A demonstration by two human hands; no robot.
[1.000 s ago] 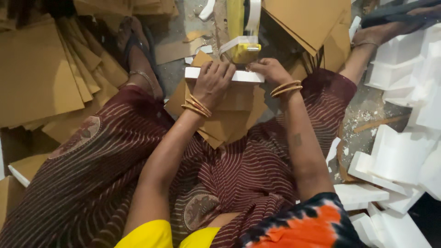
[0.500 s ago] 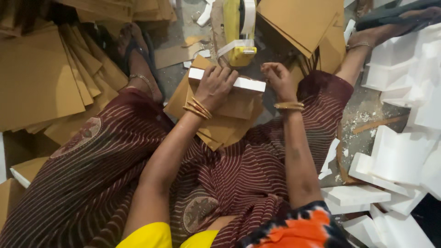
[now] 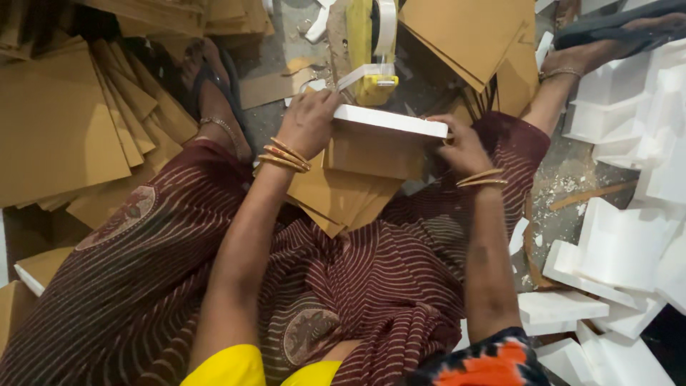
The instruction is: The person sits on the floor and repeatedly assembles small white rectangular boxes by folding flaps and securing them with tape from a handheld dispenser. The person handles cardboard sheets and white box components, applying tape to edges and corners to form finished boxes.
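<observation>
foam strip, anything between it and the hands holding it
Nothing visible. The left hand grips one end of the foam strip and the right hand the other, both touching it directly. The tape dispenser sits just beyond it, and cardboard sheets lie underneath.

**Little free room around the hands**

The left hand (image 3: 309, 123) and the right hand (image 3: 463, 146) hold a white foam slab (image 3: 391, 120) above the lap. Just behind the slab stands a yellow tape dispenser (image 3: 371, 50), which closes the way forward. Under the slab a stack of cardboard sheets (image 3: 350, 186) fills the lap. On the left side, fanned cardboard (image 3: 64, 129) and a foot in a sandal (image 3: 218, 107) block the floor. On the right side, white foam pieces (image 3: 622, 243) are piled close. A narrow strip of bare floor (image 3: 572, 179) stays open between the right knee and the foam pieces. More cardboard (image 3: 464, 36) leans behind the dispenser.
</observation>
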